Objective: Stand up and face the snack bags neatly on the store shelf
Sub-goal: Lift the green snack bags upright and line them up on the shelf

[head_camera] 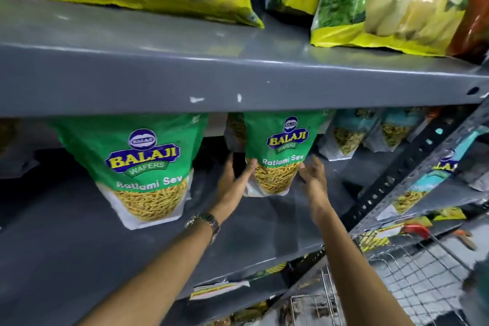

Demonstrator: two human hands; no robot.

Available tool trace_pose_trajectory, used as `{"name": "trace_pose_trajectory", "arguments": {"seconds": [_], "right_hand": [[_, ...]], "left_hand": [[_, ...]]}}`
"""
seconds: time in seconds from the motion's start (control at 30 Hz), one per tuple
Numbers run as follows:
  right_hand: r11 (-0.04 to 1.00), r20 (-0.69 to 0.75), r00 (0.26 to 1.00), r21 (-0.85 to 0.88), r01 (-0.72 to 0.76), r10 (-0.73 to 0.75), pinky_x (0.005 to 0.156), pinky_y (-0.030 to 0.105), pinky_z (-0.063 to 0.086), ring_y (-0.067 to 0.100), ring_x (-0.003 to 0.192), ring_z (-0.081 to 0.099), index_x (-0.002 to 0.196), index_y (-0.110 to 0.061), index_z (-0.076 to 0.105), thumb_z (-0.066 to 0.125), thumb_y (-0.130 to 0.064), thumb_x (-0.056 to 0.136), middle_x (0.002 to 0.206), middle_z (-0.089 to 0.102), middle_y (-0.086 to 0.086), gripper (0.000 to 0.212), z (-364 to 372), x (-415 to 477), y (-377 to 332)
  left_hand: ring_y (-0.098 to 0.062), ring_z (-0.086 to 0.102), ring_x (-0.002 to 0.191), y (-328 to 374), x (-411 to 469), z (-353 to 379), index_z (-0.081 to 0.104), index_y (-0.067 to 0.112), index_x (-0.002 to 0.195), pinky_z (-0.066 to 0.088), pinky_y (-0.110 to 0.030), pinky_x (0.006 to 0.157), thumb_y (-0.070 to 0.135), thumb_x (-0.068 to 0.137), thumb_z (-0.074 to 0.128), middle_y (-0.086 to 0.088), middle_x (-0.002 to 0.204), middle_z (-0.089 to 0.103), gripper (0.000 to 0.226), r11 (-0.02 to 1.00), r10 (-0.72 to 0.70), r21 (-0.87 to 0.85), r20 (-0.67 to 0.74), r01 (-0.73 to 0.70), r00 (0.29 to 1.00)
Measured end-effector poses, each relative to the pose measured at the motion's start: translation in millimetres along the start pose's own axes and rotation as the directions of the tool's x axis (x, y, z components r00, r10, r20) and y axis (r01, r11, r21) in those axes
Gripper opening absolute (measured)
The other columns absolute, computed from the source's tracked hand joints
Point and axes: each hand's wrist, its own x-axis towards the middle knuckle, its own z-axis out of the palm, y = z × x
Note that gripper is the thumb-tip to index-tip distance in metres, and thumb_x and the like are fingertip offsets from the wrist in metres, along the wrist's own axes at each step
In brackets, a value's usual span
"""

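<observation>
The green sev bag (277, 153) stands upright deep on the middle shelf (79, 233), label forward. My left hand (234, 182) and right hand (311, 174) touch its sides with loose, spread grip, holding nothing. I would slide it forward, level with the neighbour bag (144, 167), keeping it upright.

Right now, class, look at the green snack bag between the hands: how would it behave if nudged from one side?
The green snack bag would probably crumple, being soft film. It looks light, puffy and narrow-based, so it may tip. The hands flanking it could steady it.
</observation>
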Motion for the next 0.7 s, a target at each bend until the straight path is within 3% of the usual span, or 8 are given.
{"name": "trace_pose_trajectory", "arguments": {"seconds": [0.07,0.1,0.17,0.23,0.37,0.5,0.57,0.7], "right_hand": [[0.999,0.078,0.997,0.034,-0.016,0.013,0.072,0.017,0.051,0.017,0.104,0.053,0.128,-0.009,0.041,0.043,-0.005,0.095,0.115,0.054,0.004,0.033,2.8,6.7,2.7],[0.999,0.115,0.993,0.023,-0.025,0.022,0.067,0.016,0.051,0.014,0.099,0.056,0.122,-0.014,0.045,0.044,-0.008,0.096,0.111,0.057,-0.001,0.027,4.0,7.6,3.5],[1.0,0.151,0.988,-0.009,-0.029,0.03,0.066,0.02,0.049,0.005,0.092,0.057,0.113,-0.023,0.047,0.045,-0.016,0.096,0.104,0.059,-0.012,0.018,3.1,7.9,5.4],[0.999,0.162,0.986,-0.027,-0.028,0.032,0.073,0.027,0.049,0.008,0.097,0.057,0.115,-0.021,0.048,0.045,-0.018,0.096,0.105,0.059,-0.014,0.019,-0.8,8.4,7.0],[0.999,0.188,0.982,-0.039,-0.027,0.034,0.094,0.037,0.047,0.016,0.113,0.056,0.126,-0.016,0.045,0.045,-0.02,0.097,0.119,0.06,-0.006,0.03,-11.2,-0.5,7.7],[0.999,0.184,0.982,-0.005,-0.039,0.04,0.085,0.028,0.05,0.019,0.112,0.056,0.132,-0.016,0.042,0.046,-0.02,0.096,0.119,0.059,-0.004,0.036,-21.0,-20.1,6.9],[0.999,0.159,0.986,0.016,-0.047,0.044,0.081,0.025,0.05,0.021,0.112,0.055,0.133,-0.013,0.041,0.046,-0.017,0.096,0.123,0.056,0.001,0.038,-26.3,-31.1,7.1],[0.998,0.156,0.986,0.009,-0.062,0.06,0.08,0.024,0.05,0.008,0.103,0.058,0.13,-0.018,0.043,0.048,-0.019,0.095,0.122,0.057,-0.001,0.036,-38.8,-53.7,7.3]], "left_hand": [[-0.007,0.055,0.119,-3.5,7.7,4.9,0.042,0.019,0.14,0.042,-0.002,0.087,0.034,0.093,0.055,0.017,0.126,0.057,0.052,1.0,0.007,-0.007,0.034,-0.006,0.999],[-0.01,0.056,0.119,-5.3,10.3,6.8,0.046,0.018,0.138,0.045,-0.008,0.091,0.036,0.094,0.052,0.013,0.127,0.059,0.048,1.0,-0.007,-0.001,0.057,0.007,0.998],[-0.022,0.054,0.125,-5.9,11.1,10.5,0.051,0.018,0.135,0.045,-0.036,0.104,0.044,0.095,0.047,-0.002,0.135,0.058,0.048,0.997,-0.078,0.029,0.071,0.076,0.994],[-0.027,0.053,0.125,-6.0,8.1,12.6,0.054,0.02,0.13,0.043,-0.046,0.105,0.05,0.094,0.044,-0.007,0.136,0.058,0.048,0.989,-0.115,0.101,0.025,0.112,0.993],[-0.026,0.058,0.119,0.9,-5.5,9.9,0.058,0.024,0.115,0.047,-0.05,0.102,0.051,0.091,0.049,-0.006,0.127,0.063,0.037,0.989,-0.111,0.098,0.041,0.107,0.993],[-0.023,0.061,0.114,3.4,-30.9,9.4,0.058,0.019,0.114,0.051,-0.05,0.098,0.056,0.085,0.054,-0.005,0.123,0.066,0.047,0.992,-0.12,0.053,0.07,0.116,0.99],[-0.018,0.064,0.107,0.8,-45.9,11.6,0.059,0.017,0.111,0.052,-0.048,0.096,0.051,0.089,0.053,-0.002,0.115,0.068,0.041,0.994,-0.103,0.048,0.057,0.101,0.993],[-0.003,0.063,0.087,-2.7,-69.4,15.7,0.059,0.018,0.097,0.056,-0.041,0.087,0.049,0.089,0.053,0.012,0.093,0.068,0.033,0.995,-0.093,0.047,0.018,0.092,0.995]]}}
